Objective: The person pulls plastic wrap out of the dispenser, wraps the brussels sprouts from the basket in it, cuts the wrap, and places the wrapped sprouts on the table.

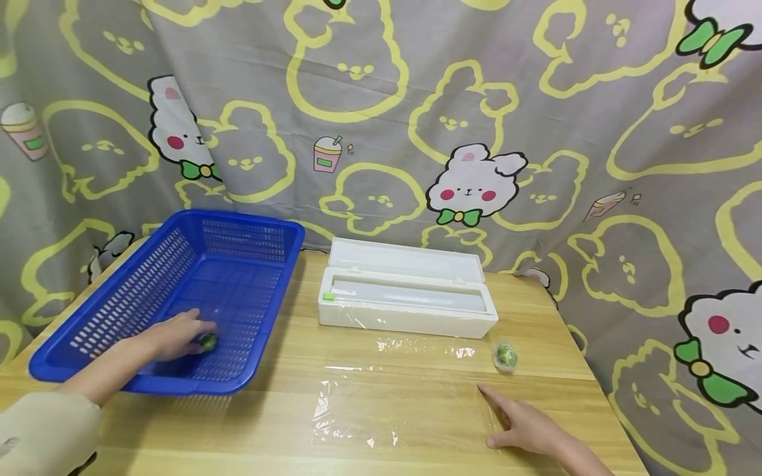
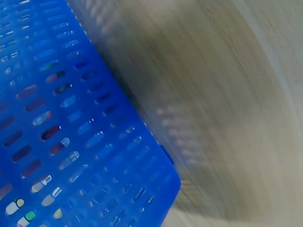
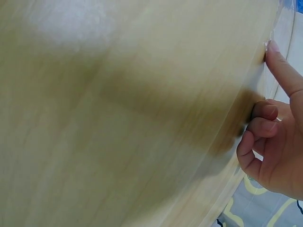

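Inside the blue plastic basket (image 1: 276,291), my left hand (image 1: 178,334) pinches a small broccoli floret (image 1: 208,342) between thumb and fingers, low over the basket floor. That hand does not show in the left wrist view, only the slotted basket wall (image 2: 109,123). A sheet of clear cling film (image 1: 381,396) lies spread on the table. At its right edge rests my right hand (image 1: 526,426), index finger and thumb stretched out against the film and the other fingers bent. Just beyond that hand sits a floret in clear wrapping (image 1: 505,356).
A white cling film dispenser (image 1: 407,318) stands behind the sheet, its lid (image 1: 407,260) raised and a green slider (image 1: 329,297) at its left end. The wooden table (image 1: 553,330) ends at a patterned curtain (image 1: 369,145) at the back and right.
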`<control>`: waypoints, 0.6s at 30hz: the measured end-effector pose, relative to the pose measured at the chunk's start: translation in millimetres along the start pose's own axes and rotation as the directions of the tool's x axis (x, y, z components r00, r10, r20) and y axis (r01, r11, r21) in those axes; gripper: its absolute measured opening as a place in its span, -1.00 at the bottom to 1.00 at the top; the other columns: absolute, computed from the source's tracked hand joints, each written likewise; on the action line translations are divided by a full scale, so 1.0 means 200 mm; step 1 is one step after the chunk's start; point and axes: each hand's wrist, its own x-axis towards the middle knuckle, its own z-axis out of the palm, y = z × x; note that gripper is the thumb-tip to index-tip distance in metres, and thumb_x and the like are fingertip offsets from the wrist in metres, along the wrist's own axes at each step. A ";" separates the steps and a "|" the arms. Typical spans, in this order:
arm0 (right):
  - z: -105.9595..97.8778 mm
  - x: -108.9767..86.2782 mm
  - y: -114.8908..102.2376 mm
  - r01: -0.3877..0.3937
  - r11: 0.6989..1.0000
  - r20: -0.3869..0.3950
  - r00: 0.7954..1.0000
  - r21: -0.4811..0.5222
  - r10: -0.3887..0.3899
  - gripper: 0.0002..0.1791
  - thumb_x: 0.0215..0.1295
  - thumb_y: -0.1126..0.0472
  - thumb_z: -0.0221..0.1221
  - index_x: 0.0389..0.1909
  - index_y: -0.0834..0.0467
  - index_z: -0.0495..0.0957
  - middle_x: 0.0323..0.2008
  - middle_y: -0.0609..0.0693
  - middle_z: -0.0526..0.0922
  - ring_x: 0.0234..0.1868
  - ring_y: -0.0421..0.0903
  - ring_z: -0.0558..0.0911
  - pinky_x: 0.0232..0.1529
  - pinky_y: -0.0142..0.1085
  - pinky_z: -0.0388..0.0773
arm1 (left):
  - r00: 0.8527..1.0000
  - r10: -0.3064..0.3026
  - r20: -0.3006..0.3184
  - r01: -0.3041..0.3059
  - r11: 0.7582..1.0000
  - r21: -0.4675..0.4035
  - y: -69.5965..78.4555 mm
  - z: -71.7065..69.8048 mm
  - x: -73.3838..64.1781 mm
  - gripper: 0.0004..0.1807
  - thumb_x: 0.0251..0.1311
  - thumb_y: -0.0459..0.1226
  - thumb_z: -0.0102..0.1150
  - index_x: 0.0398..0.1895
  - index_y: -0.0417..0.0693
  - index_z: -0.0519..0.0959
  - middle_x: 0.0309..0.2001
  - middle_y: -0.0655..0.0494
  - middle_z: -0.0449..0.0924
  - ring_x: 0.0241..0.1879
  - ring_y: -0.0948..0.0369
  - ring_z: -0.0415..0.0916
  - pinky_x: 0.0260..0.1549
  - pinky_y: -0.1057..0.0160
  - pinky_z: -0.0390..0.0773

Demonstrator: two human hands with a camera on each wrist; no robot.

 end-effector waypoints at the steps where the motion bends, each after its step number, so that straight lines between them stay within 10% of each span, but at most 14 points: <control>1: 0.00 0.00 0.00 0.000 1.000 0.001 1.000 0.003 0.000 0.02 -0.07 -0.23 0.24 0.33 0.23 0.10 -0.73 -0.25 0.20 -0.71 -0.35 0.10 -0.66 -0.47 0.05 | 1.000 0.000 -0.021 0.000 1.000 0.004 0.01 0.00 0.00 -0.76 -0.11 -0.34 0.30 -0.29 -0.06 0.56 -0.32 -0.25 0.45 -0.30 -0.20 0.46 -0.42 -0.13 0.47; 7: 0.00 -0.01 0.01 0.010 1.000 -0.002 1.000 0.007 -0.010 0.02 -0.08 -0.23 0.24 0.33 0.23 0.11 -0.74 -0.26 0.18 -0.71 -0.35 0.09 -0.66 -0.48 0.06 | 0.985 -0.047 -0.164 0.044 0.999 -0.021 0.06 -0.03 0.01 -0.75 -0.05 -0.28 0.28 -0.24 -0.05 0.56 -0.45 0.06 0.29 -0.48 0.18 0.29 -0.64 0.24 0.33; 18: 0.00 -0.01 0.01 0.008 1.000 -0.027 1.000 -0.014 -0.009 0.00 -0.08 -0.22 0.25 0.32 0.23 0.13 -0.73 -0.27 0.20 -0.70 -0.36 0.10 -0.66 -0.49 0.06 | 0.941 -0.007 -0.337 -0.038 0.991 -0.127 0.28 -0.19 0.06 -0.68 0.10 -0.27 0.20 -0.07 -0.16 0.54 -0.37 0.10 0.32 -0.41 0.23 0.29 -0.59 0.37 0.26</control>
